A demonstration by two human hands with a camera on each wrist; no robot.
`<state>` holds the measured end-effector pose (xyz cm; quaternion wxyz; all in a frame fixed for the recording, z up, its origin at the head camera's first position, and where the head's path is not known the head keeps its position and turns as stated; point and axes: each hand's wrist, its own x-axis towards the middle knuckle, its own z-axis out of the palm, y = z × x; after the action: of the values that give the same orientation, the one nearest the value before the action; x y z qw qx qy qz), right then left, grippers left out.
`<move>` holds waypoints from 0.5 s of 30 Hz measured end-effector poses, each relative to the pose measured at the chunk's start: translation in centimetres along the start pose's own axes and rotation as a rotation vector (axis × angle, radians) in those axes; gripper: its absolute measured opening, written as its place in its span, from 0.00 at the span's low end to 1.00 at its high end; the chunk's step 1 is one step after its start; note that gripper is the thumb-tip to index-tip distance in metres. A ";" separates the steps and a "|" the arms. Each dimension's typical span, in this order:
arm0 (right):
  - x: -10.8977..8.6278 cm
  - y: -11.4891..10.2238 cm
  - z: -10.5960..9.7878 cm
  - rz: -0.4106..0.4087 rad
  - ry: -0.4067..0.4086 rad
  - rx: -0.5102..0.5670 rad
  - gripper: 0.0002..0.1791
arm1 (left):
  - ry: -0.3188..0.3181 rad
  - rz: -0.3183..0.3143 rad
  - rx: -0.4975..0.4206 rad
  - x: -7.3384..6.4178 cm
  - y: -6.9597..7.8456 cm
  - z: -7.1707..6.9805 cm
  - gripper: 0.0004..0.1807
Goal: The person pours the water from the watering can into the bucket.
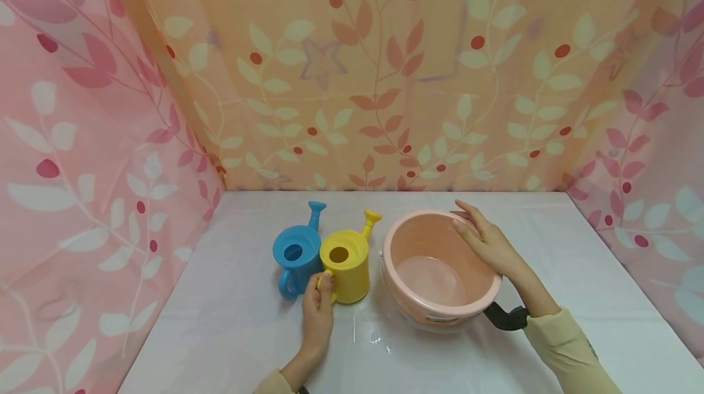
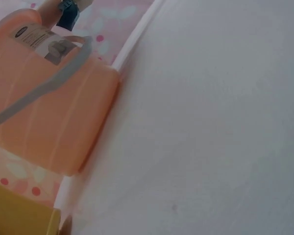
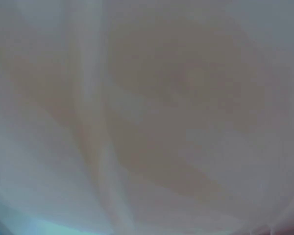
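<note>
My left hand [image 1: 319,307] grips the handle of a yellow watering can [image 1: 352,278] on the white table. Beside it on the left, close against it, stands a blue watering can [image 1: 299,272]. Further right is a pink bucket [image 1: 440,308], its opening facing up and nothing visible inside. My right hand [image 1: 486,244] rests on the bucket's right rim with fingers fairly straight, some outside the rim and one over the opening. In the left wrist view the bucket [image 2: 44,103] shows a label and a pale handle, with the yellow watering can [image 2: 19,213] at the lower corner.
A white table surface [image 1: 231,321] lies under everything, with small shiny spots in front of the cans. Patterned pink and orange cloth walls [image 1: 357,107] enclose the back and sides. The right wrist view is a blurred close surface, too unclear to name.
</note>
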<state>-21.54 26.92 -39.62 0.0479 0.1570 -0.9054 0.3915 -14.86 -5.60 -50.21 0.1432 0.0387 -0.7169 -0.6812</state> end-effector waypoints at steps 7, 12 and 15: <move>0.0 -0.3 0.0 0.006 0.000 0.027 0.30 | -0.024 0.033 -0.029 -0.2 1.7 -0.4 0.15; 0.0 -0.1 0.0 0.010 0.006 0.017 0.30 | -0.016 0.039 -0.023 -0.4 3.5 -0.6 0.15; 0.1 0.0 0.0 0.009 0.004 0.011 0.30 | -0.011 0.048 -0.014 -0.3 3.8 -0.7 0.14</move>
<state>-21.59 26.89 -39.64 0.0472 0.1526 -0.9038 0.3971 -13.84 -5.94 -46.46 0.1558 0.0167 -0.7135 -0.6829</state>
